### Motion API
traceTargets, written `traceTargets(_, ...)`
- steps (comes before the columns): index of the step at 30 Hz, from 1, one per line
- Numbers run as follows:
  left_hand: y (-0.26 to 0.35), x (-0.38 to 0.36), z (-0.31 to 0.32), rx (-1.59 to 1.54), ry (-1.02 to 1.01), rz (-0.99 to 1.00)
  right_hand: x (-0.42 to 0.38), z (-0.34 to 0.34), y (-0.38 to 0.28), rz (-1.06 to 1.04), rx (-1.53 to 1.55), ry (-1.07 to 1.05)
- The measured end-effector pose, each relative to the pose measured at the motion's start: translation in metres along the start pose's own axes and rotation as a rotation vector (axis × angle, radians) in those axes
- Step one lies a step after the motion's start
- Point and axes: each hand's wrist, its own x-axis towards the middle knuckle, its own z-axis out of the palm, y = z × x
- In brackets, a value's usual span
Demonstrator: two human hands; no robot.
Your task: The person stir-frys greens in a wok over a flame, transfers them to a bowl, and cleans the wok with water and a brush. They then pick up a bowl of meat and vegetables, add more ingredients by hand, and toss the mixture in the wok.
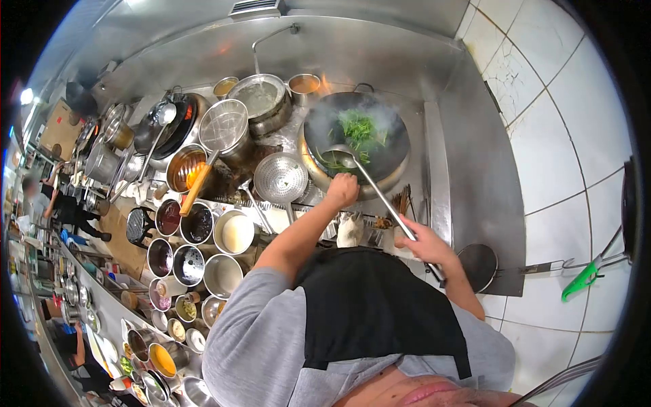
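Steam rises from a dark wok with chopped leafy greens in it. My left hand is closed at the wok's near rim, gripping its edge; the exact spot it holds is hidden under the fingers. In my right hand is the long metal handle of a ladle, fingers wrapped round it. The ladle's bowl tilts down inside the wok, touching the greens at the near left. Below my left hand lies a pale cloth.
A perforated strainer and a mesh skimmer rest left of the wok. Farther left stand several sauce pots and a second wok. Flame shows behind the wok near a small pot. A tiled wall bounds the right. Other people stand far left.
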Motion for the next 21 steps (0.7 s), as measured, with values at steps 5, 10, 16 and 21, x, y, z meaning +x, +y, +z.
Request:
traceTargets(5,0.044,-0.039,-0.072,-0.114,0.047,0.129,-0.054,-0.050,-0.008,0.265,0.242,-0.158)
traceTargets(10,0.033,-0.024,-0.047,-0.119,0.078,0.060,-0.017,-0.027,0.023,0.127,-0.085,-0.054)
traceTargets(16,0.010,-0.058,0.035,-0.057,-0.176,0.129,0.051,0.027,0.045,0.101,-0.162,0.230)
traceTargets(21,0.029,-0.043,-0.036,-0.090,-0.071,0.107,0.022,0.003,0.040,0.093,-0.122,0.075)
